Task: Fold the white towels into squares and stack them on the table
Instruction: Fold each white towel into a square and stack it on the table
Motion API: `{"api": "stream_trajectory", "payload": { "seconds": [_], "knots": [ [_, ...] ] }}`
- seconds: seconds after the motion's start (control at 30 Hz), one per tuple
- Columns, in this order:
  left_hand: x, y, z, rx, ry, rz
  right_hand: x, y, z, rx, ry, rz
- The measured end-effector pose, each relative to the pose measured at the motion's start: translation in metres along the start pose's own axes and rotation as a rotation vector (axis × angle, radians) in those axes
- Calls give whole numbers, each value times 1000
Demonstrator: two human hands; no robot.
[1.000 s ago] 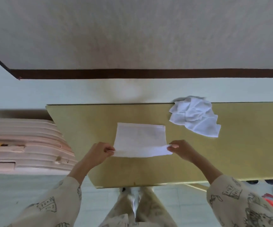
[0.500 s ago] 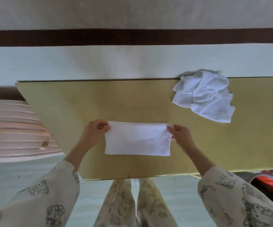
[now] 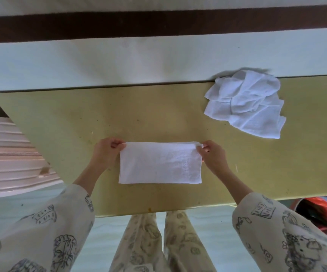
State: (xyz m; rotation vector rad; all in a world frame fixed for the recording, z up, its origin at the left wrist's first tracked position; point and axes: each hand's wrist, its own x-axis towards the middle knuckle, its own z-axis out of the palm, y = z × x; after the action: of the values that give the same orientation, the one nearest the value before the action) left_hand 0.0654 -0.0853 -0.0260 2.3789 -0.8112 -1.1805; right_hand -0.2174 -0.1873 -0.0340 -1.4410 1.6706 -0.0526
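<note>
Head view: one flat white half-folded towel (image 3: pixel 160 165) was pinched at its far corners by both hands; beyond it, crumpled white towels (image 3: pixel 245 106) remained unfolded.

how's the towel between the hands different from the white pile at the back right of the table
The folded towel lies flat as a neat, wide rectangle; the crumpled pile is bunched and creased, with no clear shape. The left hand and right hand pinch the folded towel's far corners; nothing touches the pile. The towel sits near the table's front edge, the pile at its far edge. Both are white cloth.
</note>
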Motion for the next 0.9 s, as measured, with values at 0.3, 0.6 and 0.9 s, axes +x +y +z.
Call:
{"api": "stream_trajectory", "payload": {
  "seconds": [0.3, 0.6, 0.9],
  "knots": [
    [3, -2, 2, 75, 8, 29, 7, -2, 4, -52, 26, 14],
    [3, -5, 4, 38, 40, 49, 10, -4, 5, -39, 17, 63],
    [5, -6, 6, -33, 75, 50, 7, -9, 7, -47, 17, 67]
  ]
}}
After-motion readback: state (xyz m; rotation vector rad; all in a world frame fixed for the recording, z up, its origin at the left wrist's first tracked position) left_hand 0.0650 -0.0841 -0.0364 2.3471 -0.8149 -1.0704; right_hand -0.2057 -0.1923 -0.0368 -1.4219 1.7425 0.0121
